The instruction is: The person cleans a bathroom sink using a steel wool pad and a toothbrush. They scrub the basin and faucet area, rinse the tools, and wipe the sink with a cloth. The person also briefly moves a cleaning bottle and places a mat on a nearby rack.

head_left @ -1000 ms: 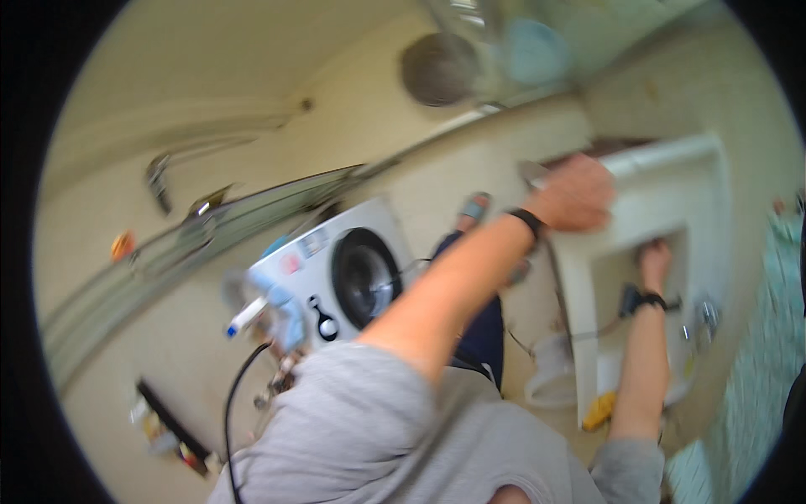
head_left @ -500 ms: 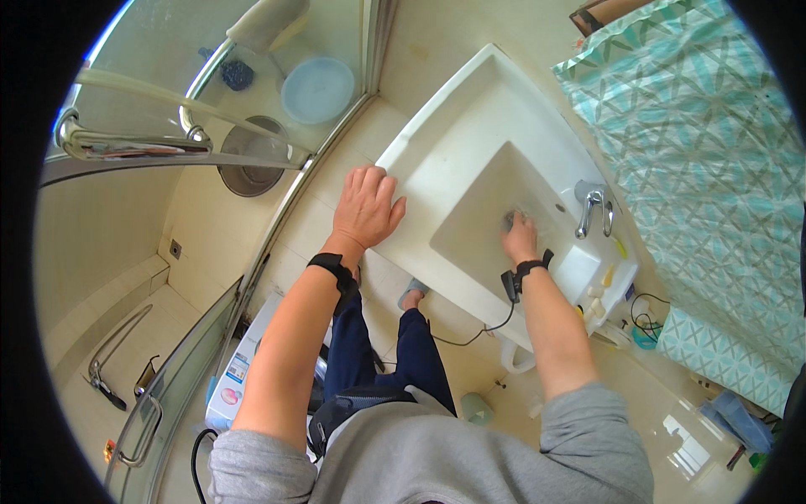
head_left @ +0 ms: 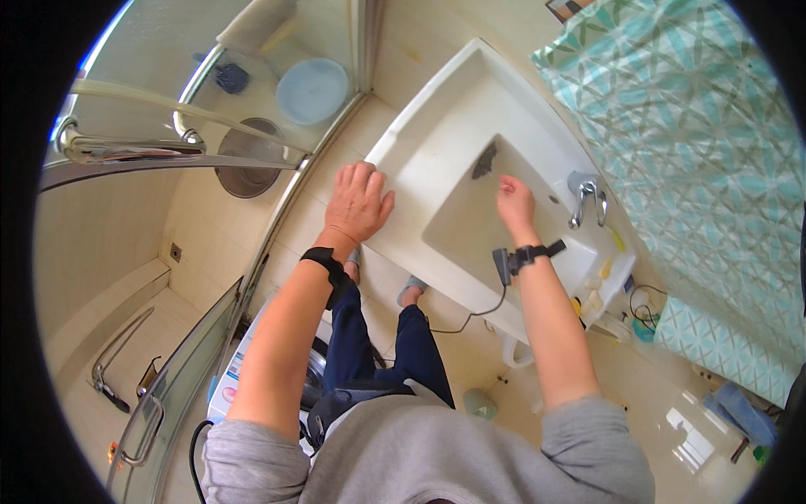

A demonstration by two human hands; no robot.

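The white washbasin [head_left: 403, 195] stands ahead of me, turned at an angle. My left hand [head_left: 359, 200] lies flat over its left rim, fingers stretched and slightly apart, holding nothing. Inside the bowl my right hand [head_left: 515, 203] is raised with curled fingers; whatever they may hold cannot be made out. Just beyond its fingertips a dark, ragged clump [head_left: 484, 160] sits against the far corner of the bowl, with a small gap to the hand. A chrome tap [head_left: 586, 202] is fixed on the right rim. Black straps circle both wrists, a small device hanging from the right one.
A patterned turquoise curtain [head_left: 672, 151] hangs at the right. Small yellow and pale items [head_left: 594, 301] lie on the basin's near right corner. To the left is a glass shower door [head_left: 180, 395], with a pale blue tub [head_left: 312, 91] and a grey bucket [head_left: 250, 160] behind it.
My right hand has moved up and slightly away from me, off the bowl's bottom. The dark clump that was under its fingers now shows farther off, in the corner. My left hand stays on the rim.
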